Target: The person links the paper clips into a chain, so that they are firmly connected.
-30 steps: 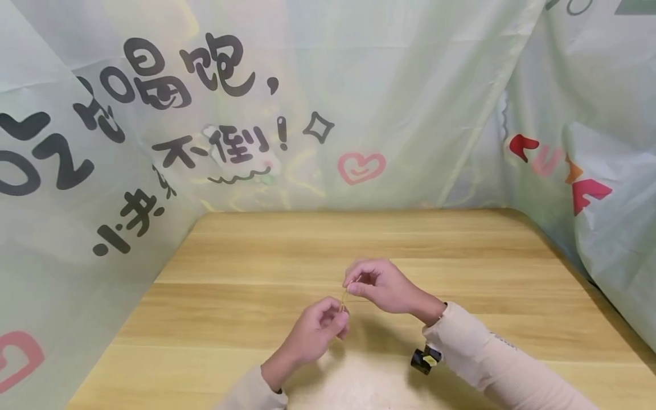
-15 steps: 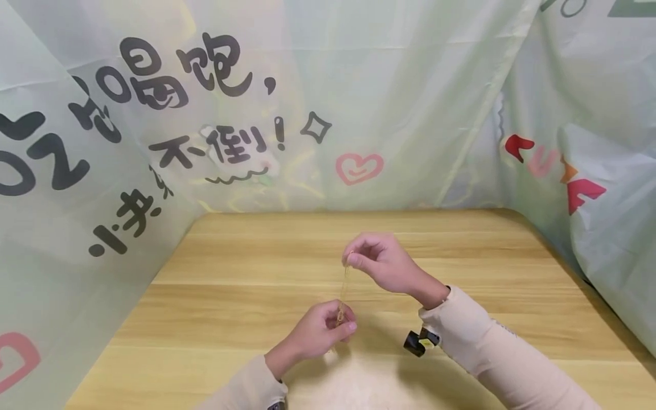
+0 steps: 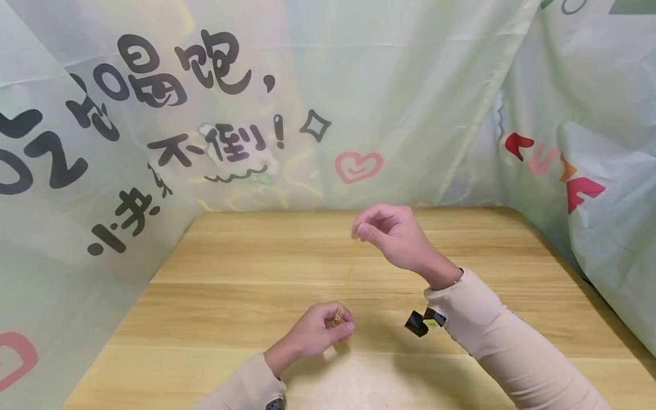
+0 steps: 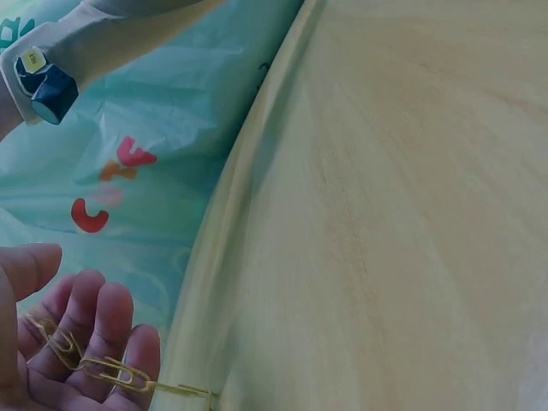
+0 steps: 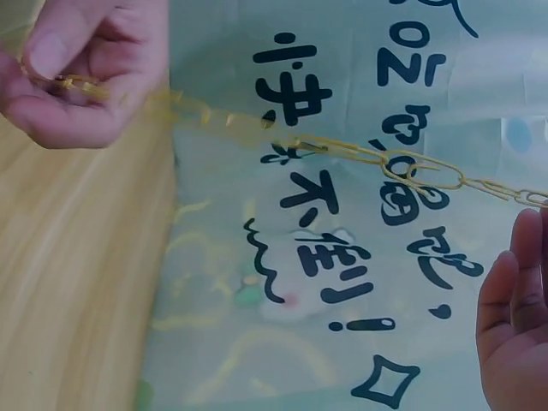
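A chain of linked gold paper clips stretches between my two hands, its middle blurred in the right wrist view. My right hand, raised above the far half of the table, pinches the upper end between thumb and fingers. Lower and nearer, my left hand holds the other part loosely in its curled fingers. In the left wrist view the clips lie across those fingers, with the thumb standing apart from them and a clip trailing past the little finger. In the head view the span between the hands is only a faint line.
A light wood-grain table lies under both hands. Pale green printed curtains close in the back and both sides. A black wrist camera hangs from the right sleeve.
My right hand has risen away from the left, drawing the clip chain out longer between them. The left hand has shifted only slightly, and its fingers stay curled around the chain.
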Demonstrator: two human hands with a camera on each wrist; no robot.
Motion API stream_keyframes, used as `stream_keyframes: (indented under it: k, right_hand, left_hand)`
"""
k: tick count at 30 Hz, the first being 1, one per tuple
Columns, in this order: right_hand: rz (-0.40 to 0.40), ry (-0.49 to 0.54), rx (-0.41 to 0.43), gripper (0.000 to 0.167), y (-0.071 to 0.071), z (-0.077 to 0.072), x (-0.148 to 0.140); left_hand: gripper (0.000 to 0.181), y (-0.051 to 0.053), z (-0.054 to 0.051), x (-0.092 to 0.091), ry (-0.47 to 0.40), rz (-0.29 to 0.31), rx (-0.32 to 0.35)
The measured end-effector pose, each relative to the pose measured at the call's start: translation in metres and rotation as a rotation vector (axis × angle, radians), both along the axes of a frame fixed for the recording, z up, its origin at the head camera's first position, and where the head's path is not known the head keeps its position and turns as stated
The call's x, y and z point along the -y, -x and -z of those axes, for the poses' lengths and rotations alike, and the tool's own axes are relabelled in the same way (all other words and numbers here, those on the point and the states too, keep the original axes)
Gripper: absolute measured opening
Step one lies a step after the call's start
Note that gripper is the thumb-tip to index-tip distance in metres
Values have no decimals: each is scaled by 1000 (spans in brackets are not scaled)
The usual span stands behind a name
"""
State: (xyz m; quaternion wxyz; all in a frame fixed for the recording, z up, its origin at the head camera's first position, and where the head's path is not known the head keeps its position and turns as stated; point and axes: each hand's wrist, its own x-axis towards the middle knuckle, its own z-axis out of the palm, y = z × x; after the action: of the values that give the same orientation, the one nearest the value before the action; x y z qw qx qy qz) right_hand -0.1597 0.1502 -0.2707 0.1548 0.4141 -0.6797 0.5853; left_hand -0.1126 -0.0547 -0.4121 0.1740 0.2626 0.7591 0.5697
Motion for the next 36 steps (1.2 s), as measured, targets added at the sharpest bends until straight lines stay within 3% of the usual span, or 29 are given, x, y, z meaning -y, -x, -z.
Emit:
stream_keyframes:
  k: [4, 11, 17, 25, 32, 36]
  right_hand:
    - [15, 21, 1, 28, 1, -7, -3]
    - [42, 75, 3, 14, 2, -23, -9]
    - [74, 108, -23, 35, 4, -33, -14]
    - [76, 155, -19, 21, 5, -43, -21]
    - [98, 162, -22, 21, 5, -43, -28]
    - [156, 129, 14, 9, 7, -33, -36]
  left_hand:
    - [12, 1, 0, 1, 29, -4, 7]
    - [8, 1, 2, 1, 60, 4, -11]
    - [8, 1, 1, 2, 77, 4, -2]
    - [6, 1, 1, 2, 81, 19, 21]
    - [12, 5, 3, 8, 112, 1, 8]
    - [19, 11, 2, 17, 139, -45, -5]
